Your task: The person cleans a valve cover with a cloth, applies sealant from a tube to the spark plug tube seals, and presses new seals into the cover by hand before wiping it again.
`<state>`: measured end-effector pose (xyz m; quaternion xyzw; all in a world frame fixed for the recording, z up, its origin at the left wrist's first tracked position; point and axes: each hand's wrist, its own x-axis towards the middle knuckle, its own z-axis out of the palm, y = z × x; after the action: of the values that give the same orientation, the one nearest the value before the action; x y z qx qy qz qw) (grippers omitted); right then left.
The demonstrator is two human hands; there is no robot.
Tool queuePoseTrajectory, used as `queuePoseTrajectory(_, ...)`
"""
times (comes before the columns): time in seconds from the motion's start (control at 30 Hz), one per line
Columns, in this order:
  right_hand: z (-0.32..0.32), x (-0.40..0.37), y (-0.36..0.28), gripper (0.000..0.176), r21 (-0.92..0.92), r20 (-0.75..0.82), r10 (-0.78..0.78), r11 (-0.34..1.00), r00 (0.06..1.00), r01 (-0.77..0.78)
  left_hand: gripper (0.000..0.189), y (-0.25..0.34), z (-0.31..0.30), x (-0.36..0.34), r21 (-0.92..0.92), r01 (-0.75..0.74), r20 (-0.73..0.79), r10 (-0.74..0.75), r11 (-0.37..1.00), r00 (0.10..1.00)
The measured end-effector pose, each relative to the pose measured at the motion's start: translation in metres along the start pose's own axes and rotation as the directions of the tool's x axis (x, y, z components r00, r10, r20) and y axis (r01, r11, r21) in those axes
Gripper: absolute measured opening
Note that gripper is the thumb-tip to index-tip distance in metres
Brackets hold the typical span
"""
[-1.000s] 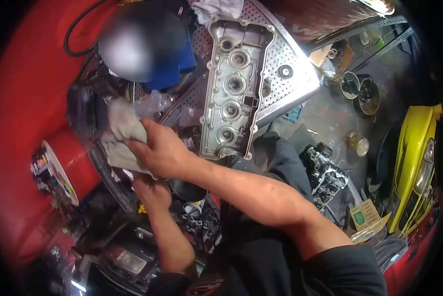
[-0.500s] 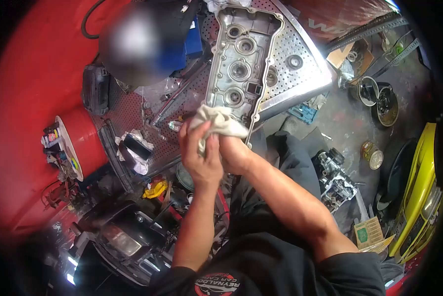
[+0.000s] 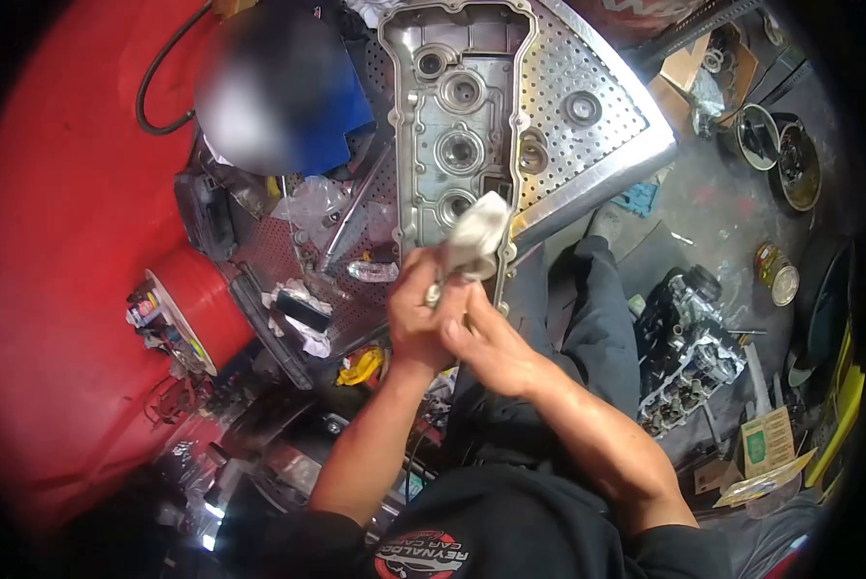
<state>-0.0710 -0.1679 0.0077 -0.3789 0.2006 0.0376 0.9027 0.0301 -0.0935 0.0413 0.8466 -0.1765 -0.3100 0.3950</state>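
Observation:
A pale cloth (image 3: 479, 232), blurred by motion, is bunched between my two hands. My left hand (image 3: 421, 314) has its fingers wrapped round the cloth's lower end. My right hand (image 3: 491, 349) presses against it from the other side, fingers closed at the cloth. Both hands are over the near end of a grey metal engine cover (image 3: 406, 145), which lies open side up with several round openings. A perforated metal surface (image 3: 602, 72) supports the cover.
A black round part (image 3: 581, 108) sits right of the cover. Clear plastic and long metal tools (image 3: 354, 217) lie left. An engine part (image 3: 693, 362), a can (image 3: 776, 274) and round containers are on the floor at right. A person's blurred head is at upper left.
The cloth has gone from spread over the cover's near end to bunched upright between my hands. My hands have come together, and the view has shifted.

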Motion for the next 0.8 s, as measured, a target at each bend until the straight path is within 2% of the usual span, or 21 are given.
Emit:
queuePoseTrajectory(0.07, -0.013, -0.005, -0.006, 0.079, -0.055, -0.025, -0.082, 0.995, 0.996, 0.081, 0.025, 0.002, 0.002, 0.019, 0.195, -0.204, 0.009, 0.206, 0.959, 0.979)
queuePoseTrajectory(0.1, -0.023, -0.008, -0.015, 0.080, -0.111, -0.022, -0.136, 0.985, 0.990, 0.133, 0.021, 0.005, 0.003, 0.038, 0.394, -0.320, -0.079, 0.379, 0.862, 0.922)
queuePoseTrajectory(0.13, -0.040, -0.005, -0.031, 0.082, -0.363, 0.118, -0.230, 0.895, 0.966, 0.258, 0.013, 0.000, -0.005, 0.063, 0.514, -0.242, -0.131, 0.354, 0.823, 0.926)
queuePoseTrajectory(0.17, -0.048, -0.003, -0.043, 0.078, -0.471, 0.086, -0.288, 0.832, 0.954, 0.294, 0.012, -0.006, -0.013, 0.095, 0.568, -0.245, -0.109, 0.367, 0.786, 0.924)
queuePoseTrajectory(0.2, -0.055, 0.002, -0.050, 0.075, -0.577, 0.068, -0.347, 0.751, 0.935, 0.321, 0.017, -0.014, -0.015, 0.120, 0.655, -0.270, -0.107, 0.441, 0.705, 0.891)
queuePoseTrajectory(0.23, -0.059, 0.014, -0.041, 0.075, -0.605, -0.172, -0.384, 0.768, 0.907, 0.211, 0.017, -0.024, -0.019, 0.137, 0.713, -0.337, -0.017, 0.495, 0.615, 0.869)
queuePoseTrajectory(0.27, -0.063, 0.030, -0.025, 0.074, -0.604, -0.406, -0.408, 0.791, 0.818, 0.095, 0.017, -0.032, -0.021, 0.148, 0.755, -0.406, 0.083, 0.539, 0.515, 0.838)
queuePoseTrajectory(0.33, -0.068, 0.061, -0.006, 0.075, -0.548, -0.645, -0.370, 0.834, 0.669, -0.068, 0.023, -0.034, -0.009, 0.154, 0.807, -0.474, 0.257, 0.513, 0.353, 0.819)
queuePoseTrajectory(0.37, -0.065, 0.070, 0.004, 0.079, -0.512, -0.688, -0.343, 0.854, 0.640, -0.092, 0.030, -0.036, -0.004, 0.155, 0.821, -0.505, 0.338, 0.486, 0.267, 0.806)
queuePoseTrajectory(0.47, -0.060, 0.093, 0.037, 0.079, -0.717, -0.595, -0.540, 0.692, 0.595, -0.088, 0.051, -0.053, 0.004, 0.160, 0.753, -0.658, 0.605, 0.404, -0.010, 0.686)
queuePoseTrajectory(0.5, -0.060, 0.096, 0.044, 0.077, -0.713, -0.615, -0.539, 0.693, 0.576, -0.113, 0.064, -0.052, 0.001, 0.163, 0.735, -0.678, 0.637, 0.354, -0.012, 0.685)
queuePoseTrajectory(0.6, -0.063, 0.096, 0.054, 0.076, -0.687, -0.637, -0.515, 0.717, 0.573, -0.119, 0.058, -0.053, -0.006, 0.171, 0.697, -0.716, 0.683, 0.329, -0.027, 0.652)
queuePoseTrajectory(0.63, -0.063, 0.098, 0.055, 0.076, -0.697, -0.630, -0.551, 0.712, 0.547, -0.085, 0.055, -0.046, -0.006, 0.169, 0.707, -0.705, 0.689, 0.285, -0.064, 0.666)
queuePoseTrajectory(0.8, -0.063, 0.102, 0.051, 0.078, -0.730, -0.629, -0.577, 0.669, 0.521, -0.140, 0.055, -0.049, -0.012, 0.165, 0.741, -0.666, 0.666, 0.220, -0.087, 0.712)
